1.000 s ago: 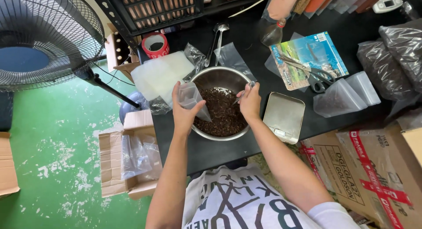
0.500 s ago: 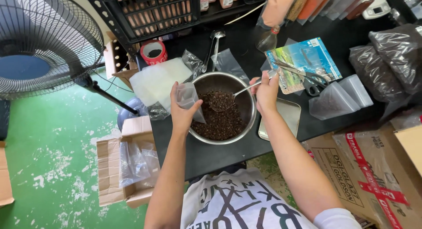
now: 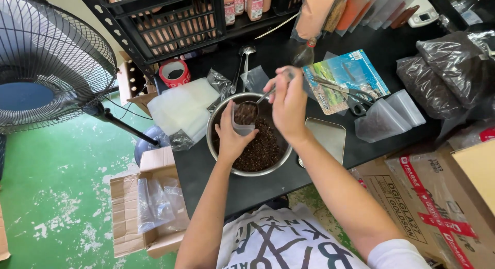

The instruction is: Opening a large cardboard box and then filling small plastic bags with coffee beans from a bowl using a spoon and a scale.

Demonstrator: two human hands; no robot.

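Left hand point(image 3: 233, 140): grip closed around a small clear bag point(image 3: 242, 122), holding it upright with its mouth open, directly over the steel bowl point(image 3: 216, 119).

Right hand point(image 3: 290, 106): fingers pinched together on the handle of a metal spoon point(image 3: 250, 110). The spoon head, loaded with dark seeds, sits right at the bag's mouth, touching or just above it; I cannot tell which.

Steel bowl: stands on the black bench point(image 3: 258, 189) near its front edge, part filled with dark brown seeds point(image 3: 260, 150).

Relation of bag to grips: the bag sits inside the left grip, thumb on one side, fingers behind. The right grip is up and to the right of it, joined to it only by the spoon.

Risks, as I judge them:
- The bag mouth looks narrow against the spoon; a tilt off centre would send seeds down the outside. The bowl below would catch most of them.
- The thin film could fold shut under the left fingers and block the pour.
- The bowl stands close to the bench edge, so a nudge from the left forearm could shift it toward the drop.

Nearby on the bench: a flat metal tray point(image 3: 326, 137) just right of the bowl, a stack of clear bags point(image 3: 180, 106) to its left, scissors point(image 3: 350, 96) on a printed packet point(image 3: 345, 73), two spare spoons point(image 3: 243, 60) behind, a roll of red tape point(image 3: 173, 73), large bags of dark seeds point(image 3: 443, 73) far right. A standing fan point(image 3: 46, 62) is on the green floor to the left.
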